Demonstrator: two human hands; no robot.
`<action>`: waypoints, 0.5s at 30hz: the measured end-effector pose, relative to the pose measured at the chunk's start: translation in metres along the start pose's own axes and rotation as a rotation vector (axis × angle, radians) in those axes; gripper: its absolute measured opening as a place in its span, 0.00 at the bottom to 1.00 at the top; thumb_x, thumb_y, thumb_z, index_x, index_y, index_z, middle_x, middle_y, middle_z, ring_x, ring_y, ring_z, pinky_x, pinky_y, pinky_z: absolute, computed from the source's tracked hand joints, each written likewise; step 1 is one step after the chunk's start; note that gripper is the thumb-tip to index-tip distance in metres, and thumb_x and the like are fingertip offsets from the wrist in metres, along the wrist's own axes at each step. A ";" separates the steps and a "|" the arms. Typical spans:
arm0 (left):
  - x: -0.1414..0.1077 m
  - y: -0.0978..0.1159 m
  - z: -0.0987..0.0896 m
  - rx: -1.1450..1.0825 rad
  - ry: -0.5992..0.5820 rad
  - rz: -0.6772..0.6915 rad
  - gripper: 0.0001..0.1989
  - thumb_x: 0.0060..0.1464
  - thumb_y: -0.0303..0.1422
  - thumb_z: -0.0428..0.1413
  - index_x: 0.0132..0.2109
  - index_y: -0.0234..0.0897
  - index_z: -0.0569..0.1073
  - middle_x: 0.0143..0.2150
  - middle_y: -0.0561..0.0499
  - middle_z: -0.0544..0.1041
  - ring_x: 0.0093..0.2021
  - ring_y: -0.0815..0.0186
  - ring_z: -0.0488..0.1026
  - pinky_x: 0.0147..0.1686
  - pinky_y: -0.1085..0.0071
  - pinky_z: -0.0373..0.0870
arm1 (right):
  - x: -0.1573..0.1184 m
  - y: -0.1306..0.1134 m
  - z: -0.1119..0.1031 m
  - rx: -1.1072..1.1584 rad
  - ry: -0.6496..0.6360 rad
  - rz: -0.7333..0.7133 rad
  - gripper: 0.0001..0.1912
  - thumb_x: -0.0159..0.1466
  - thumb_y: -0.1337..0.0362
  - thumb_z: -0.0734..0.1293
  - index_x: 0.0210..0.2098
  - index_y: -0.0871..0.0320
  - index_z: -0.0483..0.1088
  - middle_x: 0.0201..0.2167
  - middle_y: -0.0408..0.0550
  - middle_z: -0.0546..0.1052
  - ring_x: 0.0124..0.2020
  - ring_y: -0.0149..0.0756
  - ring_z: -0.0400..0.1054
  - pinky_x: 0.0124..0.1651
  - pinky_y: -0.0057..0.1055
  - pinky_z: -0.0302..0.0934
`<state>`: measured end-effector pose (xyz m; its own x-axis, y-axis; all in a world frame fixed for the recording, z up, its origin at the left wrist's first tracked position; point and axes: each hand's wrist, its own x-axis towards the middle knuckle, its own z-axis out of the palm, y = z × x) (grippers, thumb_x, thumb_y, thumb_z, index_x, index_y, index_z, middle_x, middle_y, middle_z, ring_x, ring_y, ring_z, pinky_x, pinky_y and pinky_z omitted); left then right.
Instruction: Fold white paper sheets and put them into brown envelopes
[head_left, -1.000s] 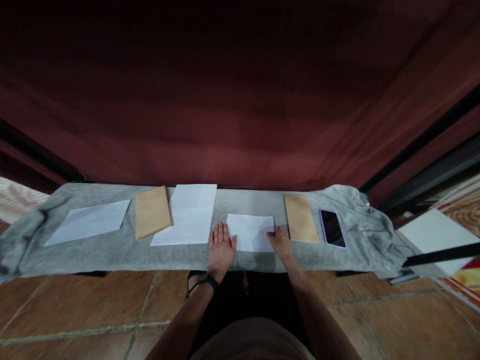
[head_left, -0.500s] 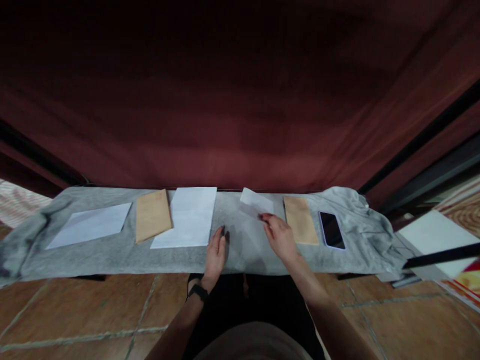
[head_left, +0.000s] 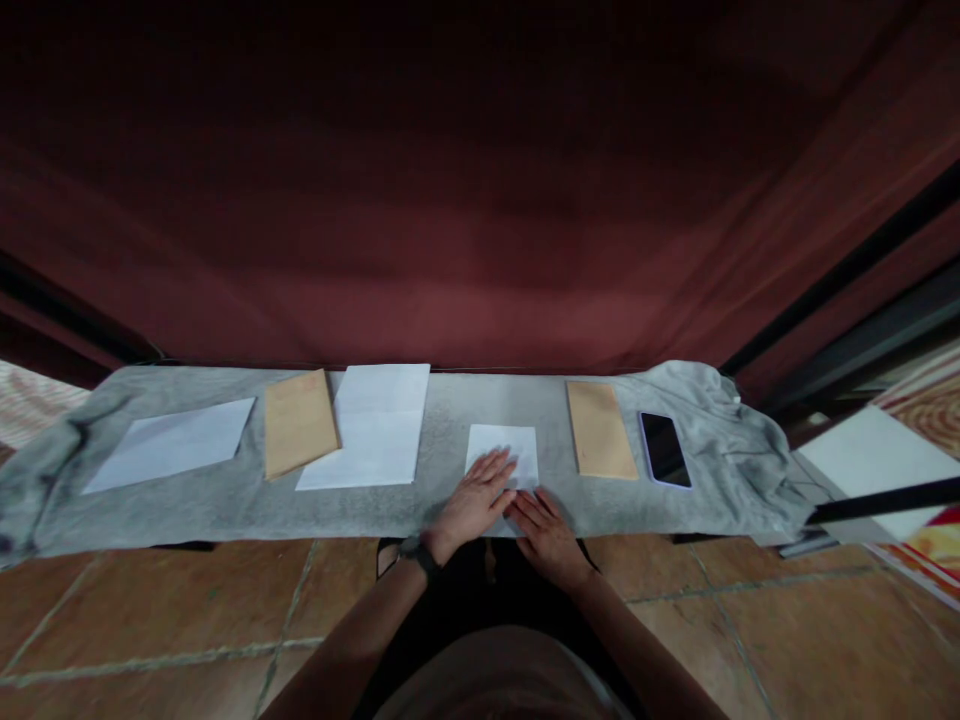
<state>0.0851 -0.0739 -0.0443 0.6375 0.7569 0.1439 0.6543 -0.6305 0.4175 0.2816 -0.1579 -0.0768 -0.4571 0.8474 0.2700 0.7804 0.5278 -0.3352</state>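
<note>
A small white sheet of paper (head_left: pixel 504 440) lies on the grey cloth in front of me. My left hand (head_left: pixel 474 500) rests flat on its lower left part, fingers stretched toward the upper right. Beside it my right hand (head_left: pixel 550 538) lies with spread fingers at the paper's near edge. The fingertips of both hands are close together, and neither hand grips anything. Left of the hands, a brown envelope (head_left: pixel 300 424) overlaps a large white sheet (head_left: pixel 382 425). To the right lies another brown envelope (head_left: pixel 601 430).
The grey cloth (head_left: pixel 337 515) covers a narrow table against a dark red curtain (head_left: pixel 480 250). Another white sheet (head_left: pixel 172 443) lies at the far left. A phone (head_left: pixel 664 450) lies at the right, near bunched cloth. Beyond the right end is a white panel (head_left: pixel 874 460).
The small white paper has come down flat and nearer to me. My left hand has moved right onto it. My right hand has let go of it and moved down to its near edge.
</note>
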 end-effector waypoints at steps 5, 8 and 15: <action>0.041 0.004 0.023 0.090 -0.130 0.059 0.24 0.72 0.42 0.42 0.70 0.45 0.63 0.74 0.51 0.57 0.75 0.62 0.49 0.73 0.55 0.46 | -0.001 0.003 0.003 0.037 0.008 -0.025 0.31 0.61 0.73 0.66 0.64 0.60 0.67 0.63 0.56 0.72 0.67 0.45 0.62 0.72 0.51 0.52; 0.051 -0.010 0.024 0.133 -0.081 -0.019 0.25 0.71 0.41 0.42 0.71 0.44 0.61 0.74 0.50 0.57 0.75 0.61 0.49 0.73 0.54 0.46 | -0.001 0.004 0.001 0.066 -0.004 -0.032 0.35 0.60 0.75 0.65 0.66 0.58 0.63 0.66 0.55 0.69 0.67 0.44 0.61 0.71 0.51 0.53; 0.014 -0.054 -0.002 -0.009 0.035 -0.234 0.24 0.69 0.37 0.47 0.68 0.39 0.65 0.72 0.45 0.62 0.73 0.58 0.55 0.72 0.53 0.51 | -0.003 0.020 -0.004 0.210 0.046 0.047 0.38 0.56 0.80 0.61 0.65 0.54 0.66 0.64 0.51 0.71 0.67 0.41 0.63 0.70 0.51 0.55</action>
<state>0.0577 -0.0292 -0.0628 0.4548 0.8876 0.0731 0.7786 -0.4361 0.4512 0.3006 -0.1500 -0.0810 -0.3987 0.8703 0.2890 0.6923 0.4923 -0.5275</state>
